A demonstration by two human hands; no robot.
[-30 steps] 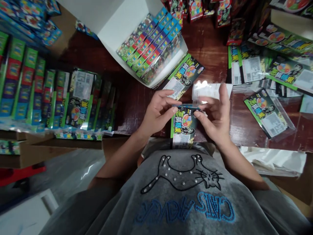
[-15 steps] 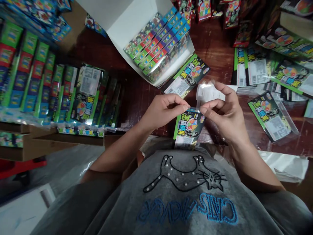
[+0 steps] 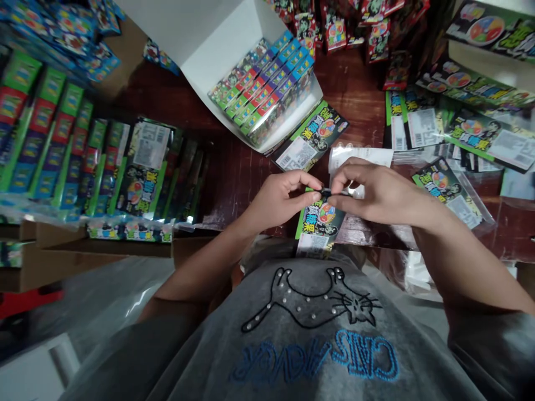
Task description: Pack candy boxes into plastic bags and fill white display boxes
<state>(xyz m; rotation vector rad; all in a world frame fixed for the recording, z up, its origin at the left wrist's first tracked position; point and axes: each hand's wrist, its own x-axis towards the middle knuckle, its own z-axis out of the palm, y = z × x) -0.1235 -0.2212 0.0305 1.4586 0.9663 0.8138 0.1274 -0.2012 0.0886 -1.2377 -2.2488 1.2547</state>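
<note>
A black-and-green candy packet (image 3: 320, 223) with colourful lettering and a white label is close to my body at the table's front edge. My left hand (image 3: 288, 192) is closed on its top edge, thumb and index finger pinching. My right hand (image 3: 363, 186) is also closed at that edge, its fingertips almost meeting those of the left. A small dark strip of the edge shows between them; the right fingers hide the packet's upper right corner. Just behind the right hand lies a white sheet (image 3: 376, 156) with round clear seals along its rim.
Behind my hands, a tilted white box (image 3: 200, 106) holds rows of small colourful boxes. Another packet (image 3: 309, 136) lies against it. More packets (image 3: 453, 192) in clear plastic lie on the right, red sachets (image 3: 334, 30) at the back. A carton (image 3: 108, 245) at left holds upright packets.
My right hand has moved left along the packet's top edge, from its right corner to beside my left fingertips, and its raised fingers have curled in. The camera view has shifted slightly.
</note>
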